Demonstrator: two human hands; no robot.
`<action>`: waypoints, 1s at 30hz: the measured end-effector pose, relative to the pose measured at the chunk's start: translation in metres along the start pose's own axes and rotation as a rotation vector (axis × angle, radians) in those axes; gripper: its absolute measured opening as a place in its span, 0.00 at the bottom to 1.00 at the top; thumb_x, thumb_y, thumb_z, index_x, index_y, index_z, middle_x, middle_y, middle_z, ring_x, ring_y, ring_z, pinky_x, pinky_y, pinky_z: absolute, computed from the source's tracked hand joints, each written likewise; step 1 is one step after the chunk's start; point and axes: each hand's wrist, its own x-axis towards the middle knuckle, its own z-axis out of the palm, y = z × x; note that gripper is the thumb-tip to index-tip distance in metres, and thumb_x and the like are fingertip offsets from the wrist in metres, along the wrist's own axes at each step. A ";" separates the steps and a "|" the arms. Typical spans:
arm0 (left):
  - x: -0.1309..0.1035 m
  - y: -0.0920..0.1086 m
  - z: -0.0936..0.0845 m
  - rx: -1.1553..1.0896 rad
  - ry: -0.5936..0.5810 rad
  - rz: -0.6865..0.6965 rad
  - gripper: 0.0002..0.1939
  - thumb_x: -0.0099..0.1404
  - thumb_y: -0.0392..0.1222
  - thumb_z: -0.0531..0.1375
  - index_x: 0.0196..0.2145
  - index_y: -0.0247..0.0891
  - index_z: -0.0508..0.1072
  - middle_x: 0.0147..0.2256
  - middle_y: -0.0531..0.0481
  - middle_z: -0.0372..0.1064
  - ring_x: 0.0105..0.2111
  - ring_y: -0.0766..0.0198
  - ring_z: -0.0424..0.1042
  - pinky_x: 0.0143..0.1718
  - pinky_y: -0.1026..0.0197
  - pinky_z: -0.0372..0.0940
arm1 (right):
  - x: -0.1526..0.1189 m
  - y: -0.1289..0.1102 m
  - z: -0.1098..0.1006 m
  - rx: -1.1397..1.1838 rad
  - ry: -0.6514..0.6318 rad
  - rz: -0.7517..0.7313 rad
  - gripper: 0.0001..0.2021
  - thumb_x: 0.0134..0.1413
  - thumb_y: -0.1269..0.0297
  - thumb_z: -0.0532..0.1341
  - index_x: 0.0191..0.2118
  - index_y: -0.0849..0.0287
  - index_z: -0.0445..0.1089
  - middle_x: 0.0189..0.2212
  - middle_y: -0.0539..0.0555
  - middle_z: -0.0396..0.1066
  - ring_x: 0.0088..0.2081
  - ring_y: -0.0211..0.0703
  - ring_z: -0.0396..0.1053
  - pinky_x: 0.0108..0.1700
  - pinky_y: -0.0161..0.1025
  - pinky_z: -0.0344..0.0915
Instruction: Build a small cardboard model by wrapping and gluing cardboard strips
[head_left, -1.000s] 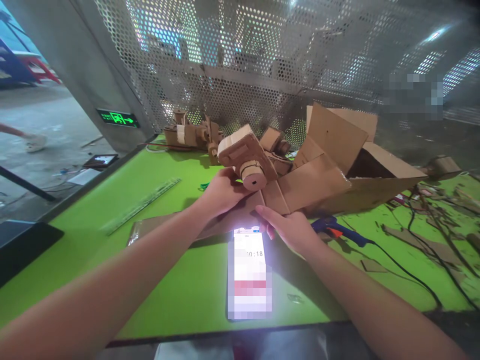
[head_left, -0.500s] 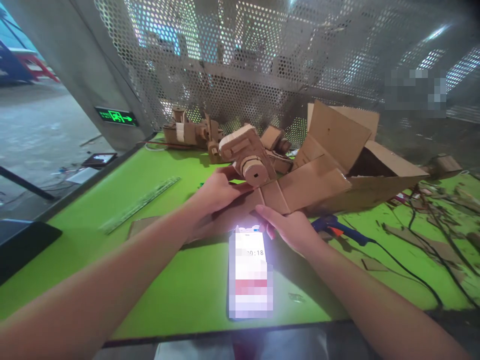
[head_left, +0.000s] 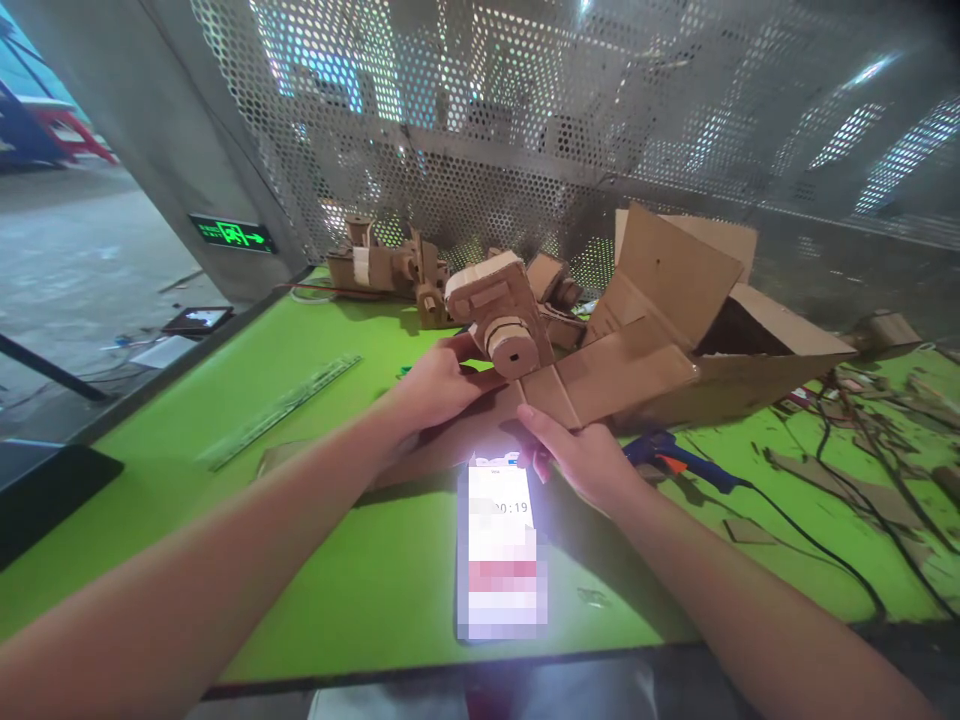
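Observation:
A brown cardboard model shaped like a camera (head_left: 499, 305), with a round lens-like cylinder on its front, is tilted above the table. My left hand (head_left: 439, 385) is closed on its lower left side, its fingertips partly hidden behind it. A creased cardboard strip (head_left: 615, 370) reaches rightward from just below the cylinder. Near the strip's left end, my right hand (head_left: 577, 455) pinches it between thumb and fingers. Under both hands lies a flat cardboard sheet (head_left: 442, 450). Close in front of them, a lit phone (head_left: 499, 550) shows a timer.
An opened cardboard box (head_left: 735, 390) stands at the right, with a blue glue gun (head_left: 686, 460), its cable and cardboard scraps before it. More cardboard models (head_left: 382, 265) line the back by a perforated metal screen. A clear ruler (head_left: 285, 410) lies at the left.
The cardboard model and my left hand have shifted very slightly to the right. The phone's timer has moved from 18 to 19.

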 end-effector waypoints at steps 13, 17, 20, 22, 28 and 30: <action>-0.001 0.001 -0.001 -0.032 -0.044 0.022 0.20 0.61 0.51 0.71 0.48 0.40 0.80 0.48 0.45 0.83 0.42 0.51 0.81 0.43 0.51 0.76 | -0.001 0.001 -0.001 -0.026 0.007 0.022 0.31 0.68 0.37 0.58 0.22 0.55 0.76 0.21 0.52 0.77 0.26 0.42 0.72 0.42 0.41 0.67; -0.002 0.003 -0.002 -0.008 -0.036 0.020 0.20 0.61 0.52 0.71 0.47 0.39 0.79 0.48 0.44 0.83 0.42 0.51 0.81 0.44 0.51 0.75 | 0.001 0.005 -0.003 -0.041 -0.011 0.008 0.32 0.68 0.36 0.56 0.22 0.55 0.76 0.22 0.52 0.77 0.27 0.42 0.72 0.45 0.42 0.66; -0.002 0.002 -0.003 -0.004 -0.033 0.018 0.20 0.61 0.52 0.71 0.47 0.41 0.79 0.46 0.45 0.83 0.42 0.51 0.81 0.43 0.52 0.75 | 0.001 0.005 -0.002 -0.031 -0.010 0.006 0.32 0.68 0.35 0.56 0.23 0.55 0.77 0.22 0.52 0.77 0.26 0.42 0.72 0.43 0.42 0.65; -0.002 0.001 -0.003 0.005 -0.037 0.018 0.21 0.61 0.53 0.71 0.48 0.42 0.80 0.44 0.46 0.83 0.42 0.51 0.82 0.43 0.52 0.75 | 0.001 0.005 -0.002 -0.019 -0.013 0.009 0.32 0.68 0.36 0.56 0.23 0.55 0.77 0.22 0.51 0.77 0.25 0.41 0.71 0.41 0.41 0.64; -0.002 -0.001 -0.003 -0.030 -0.038 -0.002 0.21 0.61 0.54 0.70 0.48 0.41 0.80 0.44 0.46 0.84 0.38 0.53 0.81 0.37 0.55 0.74 | 0.001 0.003 0.001 0.077 0.005 0.048 0.32 0.65 0.36 0.60 0.20 0.56 0.76 0.19 0.51 0.75 0.23 0.39 0.67 0.34 0.40 0.60; -0.002 0.000 -0.003 -0.031 -0.033 0.002 0.21 0.60 0.54 0.71 0.47 0.40 0.80 0.44 0.45 0.84 0.39 0.53 0.81 0.38 0.56 0.74 | 0.001 0.003 0.001 0.088 0.004 0.054 0.32 0.65 0.36 0.61 0.20 0.56 0.76 0.18 0.51 0.73 0.22 0.39 0.67 0.33 0.40 0.59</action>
